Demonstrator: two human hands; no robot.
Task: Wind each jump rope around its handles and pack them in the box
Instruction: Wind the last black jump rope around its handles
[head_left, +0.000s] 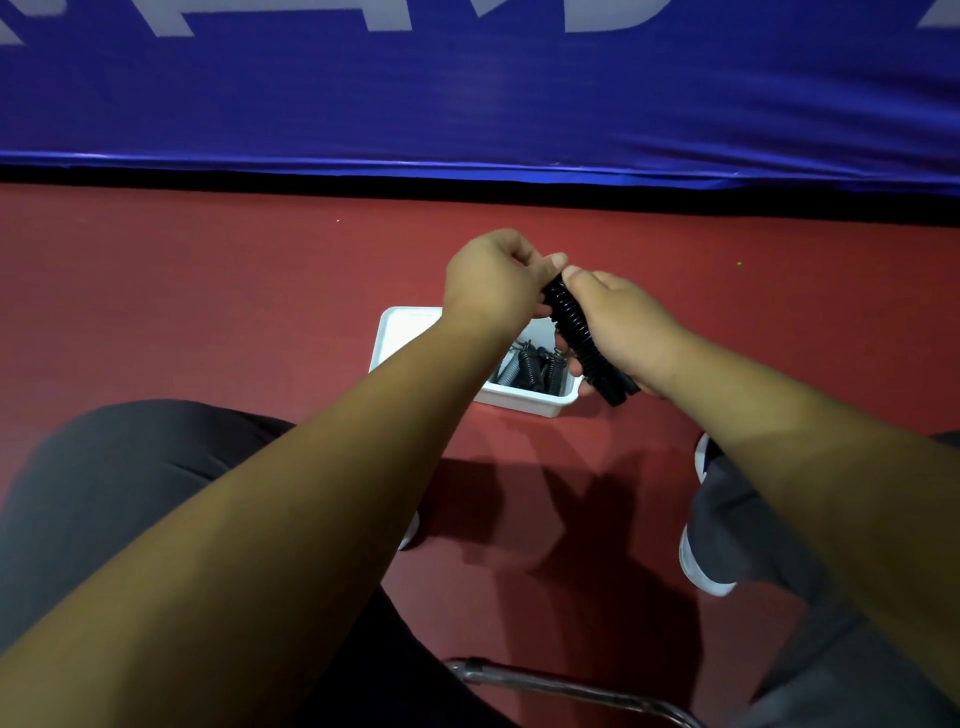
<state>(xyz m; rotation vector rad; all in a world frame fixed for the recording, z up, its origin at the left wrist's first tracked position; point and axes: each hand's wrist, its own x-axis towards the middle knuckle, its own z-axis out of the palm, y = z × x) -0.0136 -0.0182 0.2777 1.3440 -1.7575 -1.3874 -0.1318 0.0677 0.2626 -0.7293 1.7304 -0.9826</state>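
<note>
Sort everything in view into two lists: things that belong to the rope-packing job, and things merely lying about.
Job: black jump rope, gripped by left hand and right hand; white box; wound ropes inside it.
Lying about: blue banner; red floor; metal chair frame; shoes.

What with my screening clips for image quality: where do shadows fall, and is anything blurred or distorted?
Head view: light from above throws dark arm shadows on the red floor; the wide lens slightly bows the blue banner along its lower edge; the jump rope held by the left hand and right hand shows crisp coils, while the ropes in the white box look soft.
</note>
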